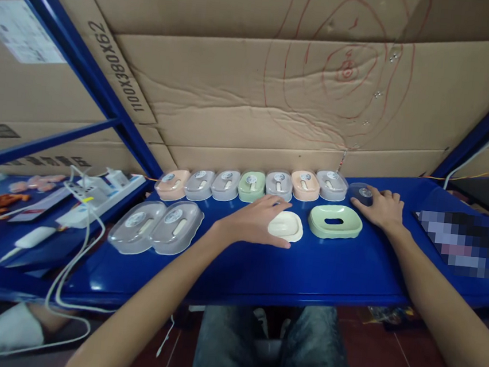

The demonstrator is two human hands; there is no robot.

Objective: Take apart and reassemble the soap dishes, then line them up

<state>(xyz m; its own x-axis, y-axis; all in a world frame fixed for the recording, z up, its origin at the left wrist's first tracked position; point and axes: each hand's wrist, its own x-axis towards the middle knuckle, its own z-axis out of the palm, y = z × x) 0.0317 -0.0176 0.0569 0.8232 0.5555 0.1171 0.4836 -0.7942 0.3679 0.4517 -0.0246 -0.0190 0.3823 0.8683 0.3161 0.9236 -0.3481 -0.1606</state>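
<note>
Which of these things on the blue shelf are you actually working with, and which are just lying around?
In hand:
left hand on the cream tray
right hand on the clear lid
green base between them
row of lidded soap boxes

Lying about:
two clear lids
power strip and white cables
cardboard behind

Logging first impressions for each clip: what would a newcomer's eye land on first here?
A row of pastel lidded soap boxes lines the back of the blue shelf, against the cardboard. In front of it, the left hand rests beside a cream tray insert, next to a green soap dish base. The right hand touches a clear lid at the row's right end.
</note>
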